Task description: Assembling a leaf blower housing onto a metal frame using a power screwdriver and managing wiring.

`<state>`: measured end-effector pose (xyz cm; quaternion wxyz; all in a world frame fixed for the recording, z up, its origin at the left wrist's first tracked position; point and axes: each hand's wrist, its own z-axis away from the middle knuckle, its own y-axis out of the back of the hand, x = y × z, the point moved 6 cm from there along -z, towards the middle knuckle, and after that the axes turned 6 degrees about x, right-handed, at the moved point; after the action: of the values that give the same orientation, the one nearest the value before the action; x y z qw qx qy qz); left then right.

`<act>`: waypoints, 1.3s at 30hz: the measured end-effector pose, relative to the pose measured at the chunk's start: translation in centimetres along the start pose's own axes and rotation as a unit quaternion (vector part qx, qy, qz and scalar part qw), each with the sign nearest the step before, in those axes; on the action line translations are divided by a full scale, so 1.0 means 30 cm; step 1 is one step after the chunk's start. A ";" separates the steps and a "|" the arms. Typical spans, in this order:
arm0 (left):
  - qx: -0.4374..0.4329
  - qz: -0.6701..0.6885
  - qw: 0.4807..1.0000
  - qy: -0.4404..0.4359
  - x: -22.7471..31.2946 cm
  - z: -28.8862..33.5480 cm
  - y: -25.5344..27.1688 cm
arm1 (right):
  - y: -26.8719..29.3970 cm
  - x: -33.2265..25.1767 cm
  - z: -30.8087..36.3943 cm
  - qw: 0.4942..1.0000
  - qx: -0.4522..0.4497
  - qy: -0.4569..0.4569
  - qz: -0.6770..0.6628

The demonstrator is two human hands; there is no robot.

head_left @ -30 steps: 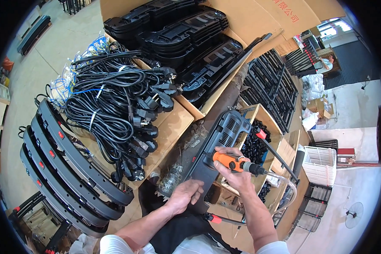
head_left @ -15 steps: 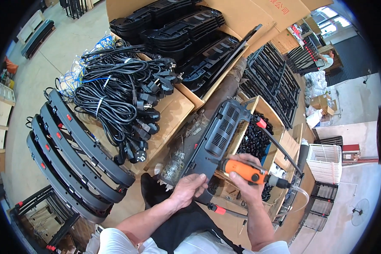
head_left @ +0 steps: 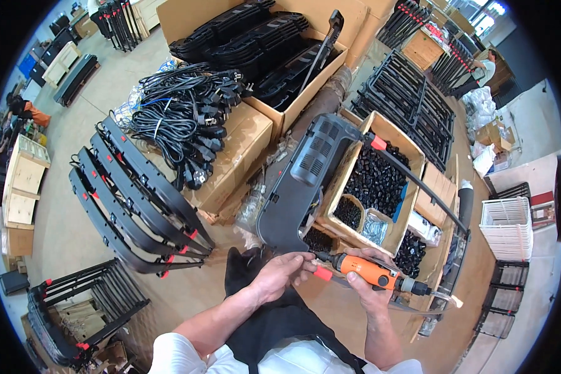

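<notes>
My right hand is wrapped round an orange air screwdriver with a clear hose at its rear. The driver lies nearly level, its bit pointing left toward my left hand. The fingers of that hand are closed in a pinch beside the bit tip; what they hold, if anything, is too small to make out. Just under the fingertips is a red sleeve on a dark tube. A curved black plastic cover with vent slots stretches away from my hands, its near bend close to the left fingers.
Right of the cover, a wooden tray holds black small parts, screws and a cup. Bundled black power cords top a carton. Behind stands a box of black covers. Curved frames stand left; a person is far right.
The driver has moved off the cover's flat face to its near end, beside my left fingers. My left hand has shifted slightly right along the cover's end. The whole view has tilted.
</notes>
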<state>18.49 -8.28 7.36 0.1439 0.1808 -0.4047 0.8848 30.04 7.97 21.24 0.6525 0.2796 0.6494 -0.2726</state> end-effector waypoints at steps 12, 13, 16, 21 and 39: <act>0.078 0.118 0.990 0.016 -0.197 0.064 0.009 | 0.063 0.073 0.229 1.000 -0.020 0.013 -0.013; 0.075 0.116 0.990 0.022 -0.192 0.061 -0.004 | 0.063 0.085 0.234 1.000 -0.013 0.011 -0.010; 0.094 0.150 0.983 0.046 -0.207 0.056 -0.001 | 0.042 0.096 0.252 0.999 -0.019 0.025 0.019; 0.079 0.197 0.974 0.083 -0.219 0.021 0.025 | 0.012 0.092 0.256 0.997 -0.003 0.039 0.062; 0.046 -0.457 0.873 -0.163 0.228 -0.020 0.040 | -0.058 0.081 0.216 0.990 0.073 -0.019 0.122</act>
<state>11.78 -7.82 9.18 0.4560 0.4938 -0.2536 0.6956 33.31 2.11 18.80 0.6709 0.3980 0.5766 -0.2430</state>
